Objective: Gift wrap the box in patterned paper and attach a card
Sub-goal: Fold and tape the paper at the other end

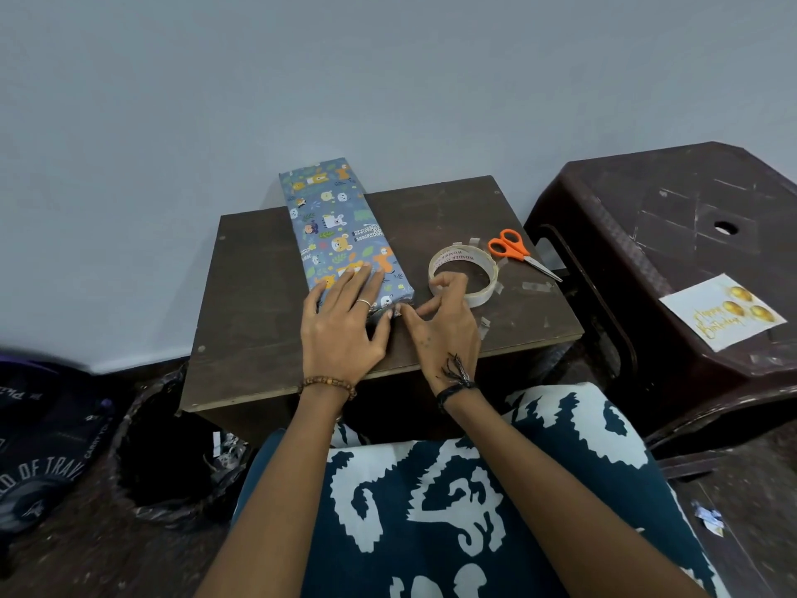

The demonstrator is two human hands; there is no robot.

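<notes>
The box [345,235], long and flat, was wrapped in blue paper with cartoon animals and lay on the desk [258,304], its long axis running from the person toward the wall. The left grip [345,330] pressed flat-fingered on its near end, while the right grip [440,325] pinched the paper at the near corner.

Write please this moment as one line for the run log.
step: sealing near end flap | left hand: flat on wrapped box | right hand: fingertips at box's near end | tape roll, scissors: on table | card: unattached, on stool
</notes>
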